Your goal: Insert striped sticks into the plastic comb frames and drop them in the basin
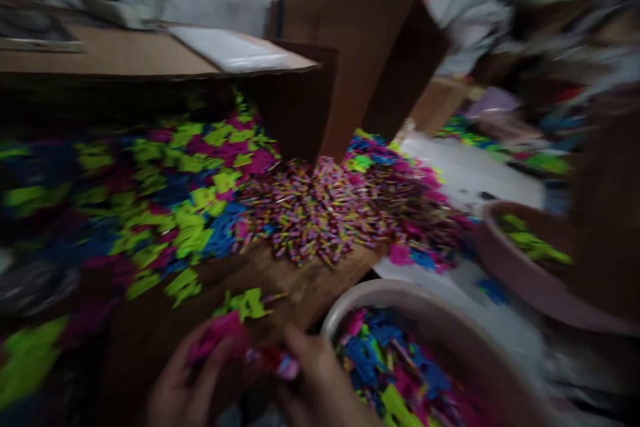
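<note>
My left hand (183, 377) is closed on a pink plastic piece (223, 337) at the bottom middle, its outline smeared by motion. My right hand (320, 377) pinches a small red-and-pale striped stick (283, 363), whose inner end meets the pink piece; whether they are joined I cannot tell. Just beyond my fingers, a yellow-green plastic piece (249, 303) lies on the wooden board (300, 293), with a thin stick at its side. Farther back spreads a heap of small striped sticks (325, 213). Left of it lie many flat yellow-green, pink and blue plastic pieces (193, 227).
Close by my right hand stands a pale basin (450, 310) holding mixed coloured pieces. Another pink basin (505, 280) sits farther right. A cardboard box (350, 40) rises behind the heap, and a cardboard shelf (130, 53) overhangs the pieces at left.
</note>
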`<move>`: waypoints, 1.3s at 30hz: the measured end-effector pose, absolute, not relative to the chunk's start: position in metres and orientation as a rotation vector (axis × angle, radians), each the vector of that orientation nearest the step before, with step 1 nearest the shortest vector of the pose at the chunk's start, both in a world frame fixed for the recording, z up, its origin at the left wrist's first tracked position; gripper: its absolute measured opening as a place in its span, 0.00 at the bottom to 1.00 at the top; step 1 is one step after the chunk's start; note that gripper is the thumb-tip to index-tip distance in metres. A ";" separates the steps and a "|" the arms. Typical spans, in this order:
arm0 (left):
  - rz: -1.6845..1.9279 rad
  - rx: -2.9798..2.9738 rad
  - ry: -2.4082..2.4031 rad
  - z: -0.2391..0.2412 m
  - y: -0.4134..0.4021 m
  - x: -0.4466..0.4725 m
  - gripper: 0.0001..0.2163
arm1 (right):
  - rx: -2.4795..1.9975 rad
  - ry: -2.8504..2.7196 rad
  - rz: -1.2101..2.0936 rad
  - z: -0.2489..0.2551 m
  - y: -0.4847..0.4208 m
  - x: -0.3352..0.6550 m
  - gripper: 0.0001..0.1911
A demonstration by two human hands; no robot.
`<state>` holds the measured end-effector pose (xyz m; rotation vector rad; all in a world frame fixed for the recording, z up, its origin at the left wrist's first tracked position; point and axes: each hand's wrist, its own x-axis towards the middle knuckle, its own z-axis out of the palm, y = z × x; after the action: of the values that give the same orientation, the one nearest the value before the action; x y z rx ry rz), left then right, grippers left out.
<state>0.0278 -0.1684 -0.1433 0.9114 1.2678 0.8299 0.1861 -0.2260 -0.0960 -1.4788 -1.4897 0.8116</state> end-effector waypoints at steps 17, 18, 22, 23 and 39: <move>0.961 1.364 1.258 -0.116 -0.173 0.021 0.09 | -1.658 -1.573 0.716 -0.105 -0.219 0.174 0.09; 0.950 1.393 1.244 -0.115 -0.173 0.019 0.08 | -1.666 -1.578 0.742 -0.105 -0.220 0.175 0.08; 0.805 1.377 1.167 -0.111 -0.171 0.005 0.08 | -1.535 -1.597 0.949 -0.099 -0.216 0.181 0.05; 0.766 1.358 1.150 -0.111 -0.169 0.001 0.08 | -1.512 -1.587 1.010 -0.098 -0.213 0.183 0.07; 0.814 2.155 1.576 -0.203 -0.055 -0.018 0.16 | -2.162 -1.693 0.513 -0.164 -0.168 0.200 0.09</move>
<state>-0.0181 -0.0551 -0.2035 2.1553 1.5760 0.8142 0.2003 -0.1676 -0.1643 -2.1624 -1.6934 0.5127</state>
